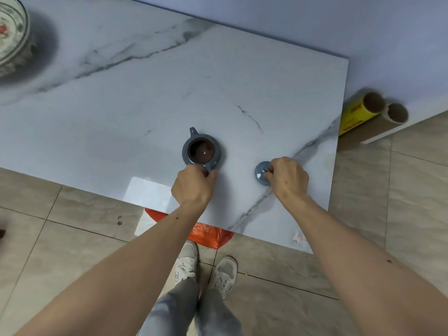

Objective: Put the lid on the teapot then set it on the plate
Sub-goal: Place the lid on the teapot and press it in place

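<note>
A small blue-grey teapot (202, 150) stands uncovered on the white marble table (145, 105), its spout pointing away from me and its dark brown inside showing. My left hand (192, 186) grips the handle on the teapot's near side. To the right, the matching blue-grey lid (261, 174) lies on the table. My right hand (287, 177) pinches the lid's knob with thumb and fingers. A patterned plate (12, 37) with a red and green design sits at the far left corner, partly cut off by the frame.
Two cardboard rolls (371, 112), one with a yellow wrapper, lean beyond the table's right edge. An orange-red bag (208, 235) lies on the tiled floor under the near edge, beside my shoes. A pale wall runs behind the table.
</note>
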{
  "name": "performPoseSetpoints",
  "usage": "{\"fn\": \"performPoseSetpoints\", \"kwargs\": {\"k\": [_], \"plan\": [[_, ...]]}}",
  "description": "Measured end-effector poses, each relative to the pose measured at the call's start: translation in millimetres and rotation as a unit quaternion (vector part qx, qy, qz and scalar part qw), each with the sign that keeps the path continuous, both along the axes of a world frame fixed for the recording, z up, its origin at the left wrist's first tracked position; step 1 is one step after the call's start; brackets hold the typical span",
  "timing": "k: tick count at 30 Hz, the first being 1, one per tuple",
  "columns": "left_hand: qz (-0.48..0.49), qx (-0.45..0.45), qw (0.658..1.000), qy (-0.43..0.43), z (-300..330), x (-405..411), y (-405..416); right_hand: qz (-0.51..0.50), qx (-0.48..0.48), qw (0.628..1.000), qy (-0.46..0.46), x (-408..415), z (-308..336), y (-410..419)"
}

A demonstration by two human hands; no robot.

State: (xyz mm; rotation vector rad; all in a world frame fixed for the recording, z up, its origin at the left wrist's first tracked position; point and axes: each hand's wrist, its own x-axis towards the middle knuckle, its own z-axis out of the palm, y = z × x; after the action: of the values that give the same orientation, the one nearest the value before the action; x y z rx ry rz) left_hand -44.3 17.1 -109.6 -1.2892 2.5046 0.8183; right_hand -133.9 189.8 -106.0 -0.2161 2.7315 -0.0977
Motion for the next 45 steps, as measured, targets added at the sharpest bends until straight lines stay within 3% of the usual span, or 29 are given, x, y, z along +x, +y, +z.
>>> {"fn": "performPoseSetpoints", "kwargs": {"k": [16,20,28,35,45], "plan": [[-0.119,-0.068,0.990,0.036,0,14,-22,0.080,0.023,0.996,0.020,-5,7,-32],[-0.093,-0.026,0.994,0.049,0,16,-23,0.113,0.010,0.992,0.062,-12,19,-50],[-0.012,0.138,0.989,0.053,-2,17,-27,0.194,-0.040,0.971,0.134,-17,36,-96],[0.002,0.152,0.986,0.063,-6,17,-28,0.254,-0.026,0.958,0.128,-7,29,-124],[0.026,0.182,0.980,0.075,-9,19,-32,0.257,-0.007,0.960,0.109,-7,23,-130]]}}
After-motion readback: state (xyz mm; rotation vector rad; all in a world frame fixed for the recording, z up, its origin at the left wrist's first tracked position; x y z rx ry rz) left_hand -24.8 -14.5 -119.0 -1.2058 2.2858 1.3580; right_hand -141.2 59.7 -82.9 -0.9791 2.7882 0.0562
